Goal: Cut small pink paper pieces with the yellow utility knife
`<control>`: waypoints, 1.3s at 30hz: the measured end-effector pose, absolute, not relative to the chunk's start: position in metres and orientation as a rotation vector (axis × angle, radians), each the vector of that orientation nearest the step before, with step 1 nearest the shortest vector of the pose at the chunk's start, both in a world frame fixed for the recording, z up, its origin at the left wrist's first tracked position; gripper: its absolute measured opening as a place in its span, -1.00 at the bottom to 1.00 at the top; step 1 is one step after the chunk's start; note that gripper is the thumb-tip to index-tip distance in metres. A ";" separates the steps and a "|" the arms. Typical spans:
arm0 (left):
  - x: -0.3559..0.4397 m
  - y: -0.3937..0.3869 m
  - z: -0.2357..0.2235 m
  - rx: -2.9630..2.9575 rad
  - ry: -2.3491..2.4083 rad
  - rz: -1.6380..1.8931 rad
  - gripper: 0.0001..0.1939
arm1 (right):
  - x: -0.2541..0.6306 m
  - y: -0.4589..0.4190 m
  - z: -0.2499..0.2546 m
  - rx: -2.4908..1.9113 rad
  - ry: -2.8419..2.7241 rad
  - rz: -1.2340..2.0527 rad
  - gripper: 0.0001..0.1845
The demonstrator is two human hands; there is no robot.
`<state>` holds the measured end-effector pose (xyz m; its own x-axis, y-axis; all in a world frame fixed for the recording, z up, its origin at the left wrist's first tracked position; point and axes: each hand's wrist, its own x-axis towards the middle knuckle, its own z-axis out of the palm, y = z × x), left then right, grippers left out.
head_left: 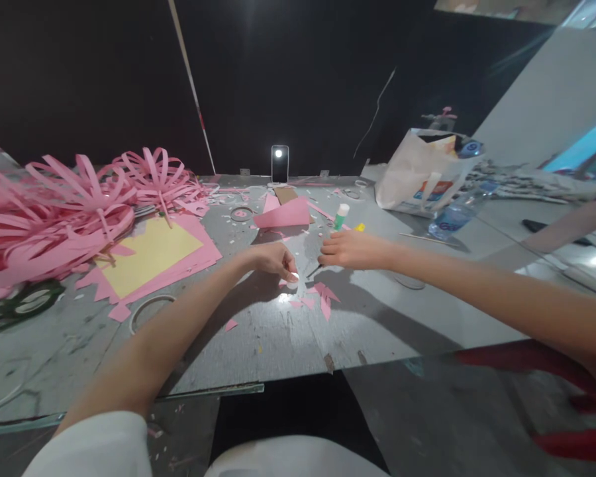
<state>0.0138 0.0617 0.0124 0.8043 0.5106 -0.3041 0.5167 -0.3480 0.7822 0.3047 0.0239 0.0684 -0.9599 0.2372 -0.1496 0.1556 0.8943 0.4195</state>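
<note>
Left hand [274, 260] pinched a white piece [293, 281] over a grey table [218, 361]

Seen from the wearer's head, two bare forearms reached in over the table, and the hands were apart. The left hand, near the middle, had its thumb and finger closed on the small white piece, low over the tabletop. The right hand [345, 250] lay to the right of it, palm down, with fingers bent. A thin dark item [314, 270] showed beside its fingertips; whether the hand gripped it could not be told.

Pink scraps [326, 299] lay just on the wearer's side of the hands. Beyond the right hand stood a glue stick [339, 218] with a green body and white top, and a small yellow item [360, 227] lay near it. Farther back were a curled pink sheet [283, 215], a grey ring [242, 213] and an upright phone [279, 169] with a bright light on it.

On the left, looped pink paper shapes [87, 192] were heaped up, beside a yellow sheet [151, 255] lying on pink sheets [206, 246]. On the right stood a white bag [400, 175], with a clear bottle [457, 213] tilted near it. Another person's arm [573, 217], blurred, came in from the right edge.
</note>
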 end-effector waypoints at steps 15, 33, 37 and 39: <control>0.013 0.057 0.022 1.966 0.719 -0.004 -0.56 | 0.284 -0.011 0.010 0.552 3.164 0.161 -0.56; 0.006 0.058 0.028 2.122 0.585 -0.081 -0.63 | 0.285 -0.030 0.006 0.724 3.216 0.116 -0.74; 0.006 0.055 0.030 2.116 0.622 -0.082 -0.65 | 0.279 -0.043 0.014 0.867 3.142 0.042 -0.52; 0.006 0.055 0.030 2.087 0.620 -0.081 -0.64 | 0.278 -0.047 0.017 0.892 3.104 0.079 -0.51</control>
<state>0.0062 0.0545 0.0302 0.8707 0.3978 -0.2892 0.4586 -0.4441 0.7697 0.2783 -0.0467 0.0174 -0.8439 0.5273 0.0991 0.5316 0.8467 0.0221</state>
